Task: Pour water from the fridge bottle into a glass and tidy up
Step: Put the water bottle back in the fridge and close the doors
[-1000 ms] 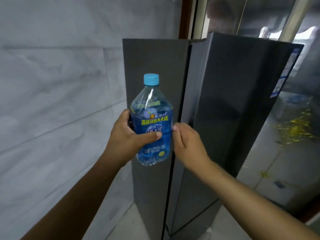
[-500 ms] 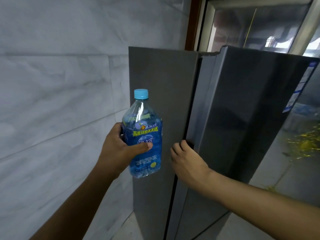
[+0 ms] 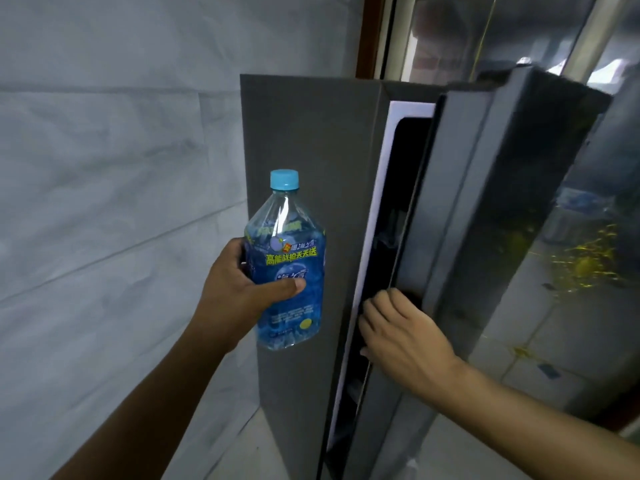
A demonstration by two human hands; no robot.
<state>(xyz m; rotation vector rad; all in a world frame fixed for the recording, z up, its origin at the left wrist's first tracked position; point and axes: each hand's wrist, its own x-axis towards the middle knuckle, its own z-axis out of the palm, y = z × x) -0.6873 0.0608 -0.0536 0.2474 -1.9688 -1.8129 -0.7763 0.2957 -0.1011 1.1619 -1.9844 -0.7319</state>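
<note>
— Blue-labelled bottle (image 3: 287,271), cap (image 3: 284,179) on, upright, gripped round the label by the left hand (image 3: 239,296). Held before the grey fridge side (image 3: 304,140), touching or apart impossible to tell. And the other?

— That right hand (image 3: 401,327) curled over the near edge of the fridge door (image 3: 502,202), fingers (image 3: 386,297) hooked into the gap. Door barely ajar, 1 narrow dark slot beside the white seal (image 3: 375,220).

— Step in hand?

— Probably swinging the door wide to put the bottle back; no glass in view, so hard to say for sure.

— How to do it well?

— Pull from the edge with a steady draw, elbow leading out to the right. Keep the bottle upright and still on the left, clear of the door's swing. Wait for a full opening before reaching in; slot far too slim for the bottle now.

— Room?

— Tight on the left: marble wall (image 3: 121,185) close beside the fridge, no space for sweeping that way. Open tiled floor (image 3: 571,341) to the right, enough for the door's arc by the look of it. Mind the door's square top corner, and the fingers between door edge and seal.
</note>
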